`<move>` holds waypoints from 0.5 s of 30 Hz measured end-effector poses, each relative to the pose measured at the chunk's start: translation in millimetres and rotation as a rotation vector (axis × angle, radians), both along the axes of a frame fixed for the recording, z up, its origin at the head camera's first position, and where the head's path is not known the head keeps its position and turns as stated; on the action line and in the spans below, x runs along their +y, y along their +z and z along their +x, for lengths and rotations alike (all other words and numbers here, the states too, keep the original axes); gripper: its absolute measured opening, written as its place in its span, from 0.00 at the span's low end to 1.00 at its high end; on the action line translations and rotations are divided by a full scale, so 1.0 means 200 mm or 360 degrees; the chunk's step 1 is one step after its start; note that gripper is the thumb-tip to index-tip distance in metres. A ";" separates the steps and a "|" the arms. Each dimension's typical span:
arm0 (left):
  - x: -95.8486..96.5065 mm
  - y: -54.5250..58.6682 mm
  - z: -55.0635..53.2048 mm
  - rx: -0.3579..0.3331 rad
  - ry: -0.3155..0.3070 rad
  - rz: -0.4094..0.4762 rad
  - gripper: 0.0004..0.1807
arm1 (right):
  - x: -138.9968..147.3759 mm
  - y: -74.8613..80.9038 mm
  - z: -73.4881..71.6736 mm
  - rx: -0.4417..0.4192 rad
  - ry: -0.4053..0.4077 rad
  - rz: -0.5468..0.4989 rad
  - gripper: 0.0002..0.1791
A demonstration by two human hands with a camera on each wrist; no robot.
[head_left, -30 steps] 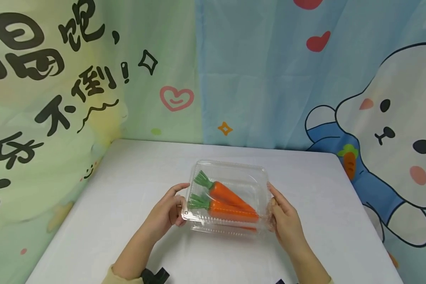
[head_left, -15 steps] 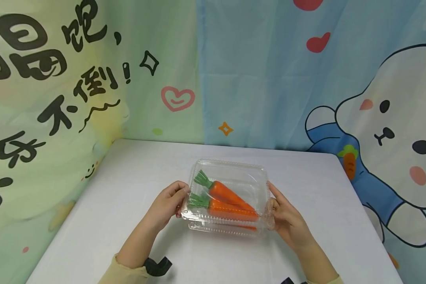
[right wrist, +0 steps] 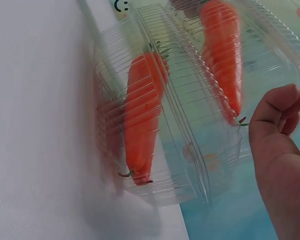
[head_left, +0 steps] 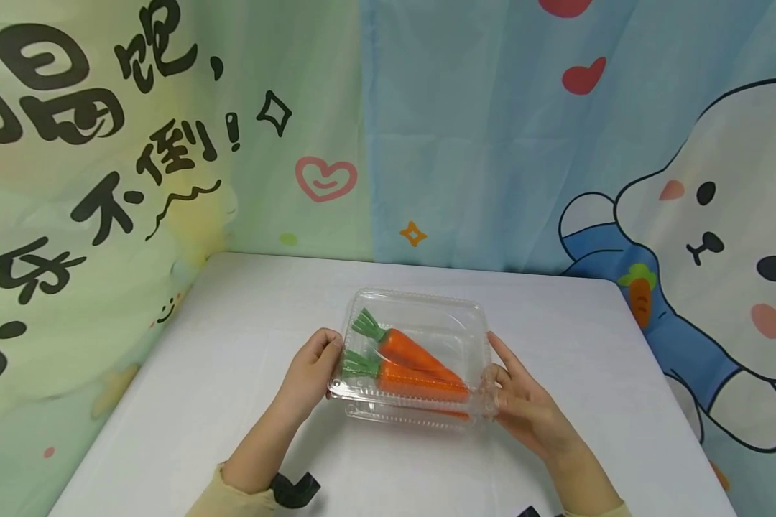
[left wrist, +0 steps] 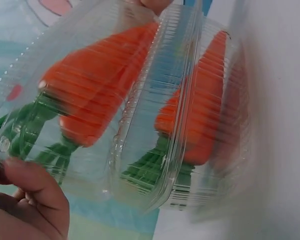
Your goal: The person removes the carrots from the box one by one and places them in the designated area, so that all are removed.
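Behind everything hangs a printed curtain, its white cartoon animal cut off at the right. Midway along the white table sits a clear container; I cannot tell whether its lid is fastened. My left hand pinches its left rim; my right hand, index finger extended, grips the right side, some fingertips hidden. Inside lie two carrots, partly distorted by ridged plastic.

The table is white. Behind it hangs a cloth, yellowish green at left and blue at right, on which there are black writing, hearts and a cartoon animal.
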State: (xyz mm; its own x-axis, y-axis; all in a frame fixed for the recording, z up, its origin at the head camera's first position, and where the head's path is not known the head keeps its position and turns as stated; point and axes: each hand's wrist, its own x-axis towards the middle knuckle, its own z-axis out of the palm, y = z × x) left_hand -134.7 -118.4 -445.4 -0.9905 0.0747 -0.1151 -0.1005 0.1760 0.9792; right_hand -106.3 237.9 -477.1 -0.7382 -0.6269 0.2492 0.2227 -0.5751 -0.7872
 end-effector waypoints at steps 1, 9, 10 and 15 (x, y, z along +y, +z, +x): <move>0.00 0.00 0.00 0.0004 0.0004 -0.0017 0.11 | 0.00 0.00 0.00 0.0004 0.0007 -0.0005 0.46; -0.01 0.00 0.01 -0.0022 0.0010 -0.0042 0.10 | -0.04 0.05 0.05 -0.0027 -0.0046 0.0032 0.45; -0.01 0.00 0.01 -0.0044 -0.0001 -0.0003 0.10 | -0.05 0.06 0.05 -0.0046 -0.0077 0.0058 0.45; -0.02 0.00 0.01 -0.0110 -0.0011 0.0168 0.11 | -0.08 0.07 0.08 -0.0216 -0.0161 0.0109 0.44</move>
